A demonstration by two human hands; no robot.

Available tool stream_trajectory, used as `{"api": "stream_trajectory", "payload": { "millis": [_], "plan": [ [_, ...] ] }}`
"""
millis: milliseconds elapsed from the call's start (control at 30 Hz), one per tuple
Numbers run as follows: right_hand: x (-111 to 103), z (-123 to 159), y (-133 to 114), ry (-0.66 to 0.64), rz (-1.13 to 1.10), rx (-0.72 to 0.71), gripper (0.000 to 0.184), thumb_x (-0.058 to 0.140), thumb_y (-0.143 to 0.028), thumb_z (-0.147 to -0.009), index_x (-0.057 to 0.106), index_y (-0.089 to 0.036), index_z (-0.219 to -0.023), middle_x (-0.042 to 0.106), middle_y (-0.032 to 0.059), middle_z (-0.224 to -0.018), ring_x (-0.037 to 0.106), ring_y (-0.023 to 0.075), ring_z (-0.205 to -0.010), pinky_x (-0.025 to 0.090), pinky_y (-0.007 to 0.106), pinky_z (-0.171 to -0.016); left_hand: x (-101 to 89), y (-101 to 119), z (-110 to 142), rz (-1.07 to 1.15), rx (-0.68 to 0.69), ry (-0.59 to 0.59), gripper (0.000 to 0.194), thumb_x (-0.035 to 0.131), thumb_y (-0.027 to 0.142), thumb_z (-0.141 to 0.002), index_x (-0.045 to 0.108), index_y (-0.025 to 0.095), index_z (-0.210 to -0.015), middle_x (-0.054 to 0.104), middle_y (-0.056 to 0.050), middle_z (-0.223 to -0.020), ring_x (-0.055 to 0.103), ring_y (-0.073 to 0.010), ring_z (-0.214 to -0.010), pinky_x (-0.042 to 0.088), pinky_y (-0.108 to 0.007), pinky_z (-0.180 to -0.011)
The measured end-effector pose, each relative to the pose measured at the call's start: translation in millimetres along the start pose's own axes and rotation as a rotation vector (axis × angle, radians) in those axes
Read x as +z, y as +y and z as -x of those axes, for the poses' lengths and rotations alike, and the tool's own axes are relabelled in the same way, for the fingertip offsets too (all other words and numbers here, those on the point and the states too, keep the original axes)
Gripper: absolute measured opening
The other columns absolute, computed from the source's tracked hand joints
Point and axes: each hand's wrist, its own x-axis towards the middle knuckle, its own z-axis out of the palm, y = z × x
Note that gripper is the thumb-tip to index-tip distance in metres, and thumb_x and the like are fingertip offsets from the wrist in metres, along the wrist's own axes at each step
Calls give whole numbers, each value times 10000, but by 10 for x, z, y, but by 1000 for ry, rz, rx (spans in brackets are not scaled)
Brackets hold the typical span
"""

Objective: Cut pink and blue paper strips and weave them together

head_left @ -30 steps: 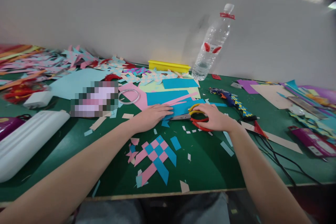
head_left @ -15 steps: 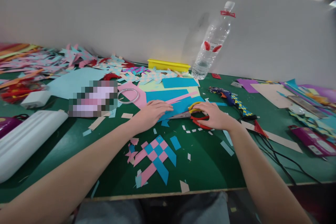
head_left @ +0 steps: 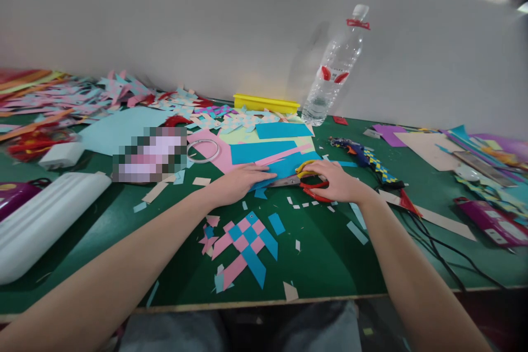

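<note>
My left hand [head_left: 241, 180] rests with its fingers stretched out over the left end of a blue paper piece [head_left: 291, 160]; its thumb is hidden. Closed around the yellow and red handles of a pair of scissors [head_left: 286, 181] is my right hand [head_left: 336, 180]. The blades point left, along the near edge of the blue paper, close to my left fingertips. A pink strip [head_left: 284, 154] lies across the blue sheets. Nearer to me lies a woven pink and blue paper fish [head_left: 249, 239] on the green table [head_left: 330, 264].
A tilted clear bottle [head_left: 334, 71] stands by the grey wall, beside a yellow holder [head_left: 266, 103]. Left are a tape ring [head_left: 203, 150], a blurred-out phone [head_left: 150, 154] and a long white case [head_left: 49, 223]. Right are a woven strip [head_left: 371, 162], black cords [head_left: 433, 247] and a purple packet [head_left: 490, 220].
My left fingers have come down and reach slightly further right over the blue paper. My right hand and the scissors have hardly moved. The view has shifted very slightly.
</note>
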Motion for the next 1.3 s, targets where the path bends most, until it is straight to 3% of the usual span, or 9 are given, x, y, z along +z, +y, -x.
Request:
{"api": "stream_trajectory", "payload": {
  "millis": [200, 467, 667, 1300],
  "plan": [
    [-13, -25, -3, -32, -7, -1, 455, 537, -472, -814, 546, -297, -1233, 535, 65, -1326, 468, 319, -1229, 328, 512, -998, -15, 28, -11, -16, 5, 4, 433, 269, 260, -1005, 378, 361, -1412, 412, 19, -1468, 407, -209, -1314, 314, -388, -1081],
    [2, -82, 31, -43, 18, -23, 455, 548, -427, -815, 527, -311, -1255, 546, 73, -1282, 464, 313, -1210, 323, 523, -987, 5, 10, -31, 9, 42, 5, 440, 247, 245, -1011, 357, 328, -1429, 392, 26, -1481, 382, -187, -1331, 279, -374, -1111],
    [-11, -73, 43, -58, 6, -36, 450, 537, -410, -823, 525, -320, -1264, 538, 67, -1291, 465, 311, -1209, 324, 521, -993, 6, 5, -26, -19, -12, -20, 450, 246, 238, -1005, 370, 370, -1416, 383, 31, -1486, 383, -214, -1330, 302, -402, -1091],
    [-21, -86, 5, -81, -1, -23, 445, 528, -417, -827, 518, -330, -1263, 518, 56, -1317, 441, 308, -1238, 295, 553, -1021, 35, -35, -24, -29, -3, -16, 465, 238, 215, -1000, 346, 389, -1417, 364, 48, -1496, 351, -196, -1350, 271, -388, -1099]
  ]
}}
